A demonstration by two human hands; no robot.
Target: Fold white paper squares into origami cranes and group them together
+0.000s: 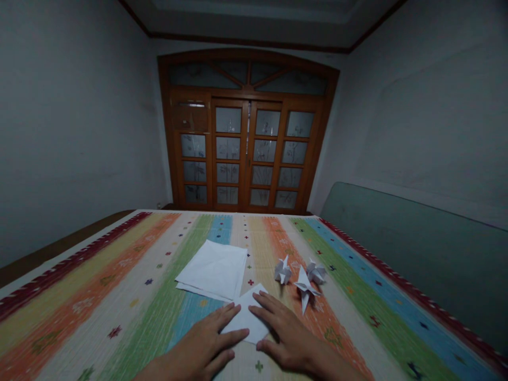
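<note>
A small folded sheet of white paper (246,320) lies flat on the striped tablecloth, close to me. My left hand (212,338) rests on its left edge with the fingers stretched out. From the other side my right hand (280,328) lies on the paper, its fingers spread. Parts of the paper are hidden under my fingers. Just beyond, to the left, is a stack of larger white paper sheets (216,269). To the right stand three folded white paper figures, an origami piece (283,271), another origami piece (316,272) and a pointed origami piece (305,288).
The table is covered by a striped cloth (130,296) in several colours. A green panel (397,227) stands along the right side of the table. Behind the far edge is a wooden door (246,153) with glass panes.
</note>
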